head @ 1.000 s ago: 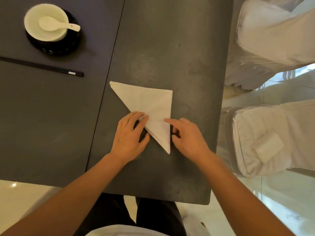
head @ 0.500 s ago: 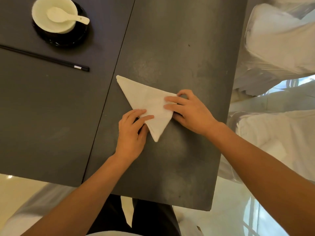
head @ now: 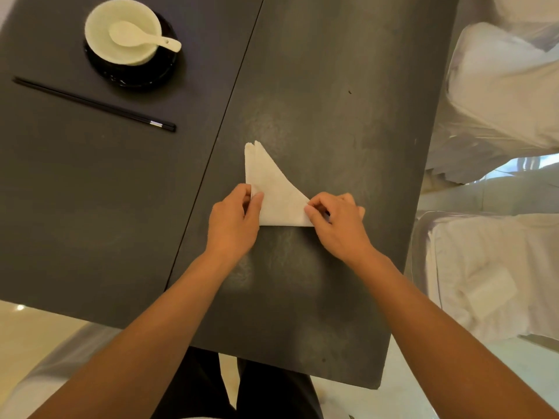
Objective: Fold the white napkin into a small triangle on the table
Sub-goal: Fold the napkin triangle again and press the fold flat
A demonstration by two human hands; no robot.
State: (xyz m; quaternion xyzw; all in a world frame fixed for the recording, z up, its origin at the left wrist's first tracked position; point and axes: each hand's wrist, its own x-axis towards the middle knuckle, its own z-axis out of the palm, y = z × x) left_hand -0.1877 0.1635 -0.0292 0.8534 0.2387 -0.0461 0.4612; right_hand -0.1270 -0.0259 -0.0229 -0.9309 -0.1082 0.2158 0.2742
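A: What's on the far left?

B: A white bowl (head: 122,31) with a white spoon (head: 137,36) in it, sitting on a black plate (head: 133,75). Just in front of that plate lie black chopsticks (head: 93,104), slanted, tips toward the right.

A: All on the same table?

B: Yes, a dark table (head: 332,86) with 1 seam running down between the place setting and the hands.

A: And the napkin?

B: The napkin (head: 273,192) lies flat on the table right of the seam, folded into a triangle. Its straight bottom edge faces the person, its left edge runs up to a point where 2 layered tips show.

A: Left hand?

B: The left hand (head: 234,223) is at the bottom left corner, thumb and fingers closed in a pinch on the napkin's edge.

A: Right hand?

B: The right hand (head: 335,222) is at the bottom right corner, fingers curled, thumb and forefinger nipped onto that corner.

A: Farther right?

B: Past the table edge, chairs in white covers (head: 499,95), 1 above the other in view.
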